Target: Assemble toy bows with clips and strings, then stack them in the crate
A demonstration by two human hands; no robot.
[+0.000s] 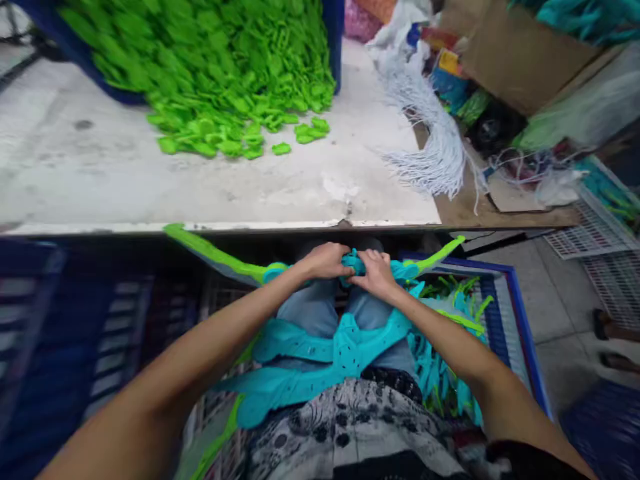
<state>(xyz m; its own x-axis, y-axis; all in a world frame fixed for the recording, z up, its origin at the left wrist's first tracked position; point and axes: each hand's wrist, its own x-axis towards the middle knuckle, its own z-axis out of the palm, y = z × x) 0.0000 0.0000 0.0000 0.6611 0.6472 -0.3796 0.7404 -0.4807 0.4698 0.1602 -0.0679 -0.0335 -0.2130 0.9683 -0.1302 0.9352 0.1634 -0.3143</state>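
My left hand and my right hand are close together over the lap, just below the table's front edge. Both have their fingers closed on the middle of a turquoise plastic part. A long lime-green arm sticks out from its left end, and a shorter lime-green arm from its right. The fingers cover most of the gripped middle. Across my lap rest more turquoise plastic pieces, long-armed with a round hub in the middle.
On the white table, a blue bin spills small green plastic pieces. Whitish strings hang near its right end. A blue-rimmed crate on my right holds turquoise and green parts. A cardboard box stands at the back right.
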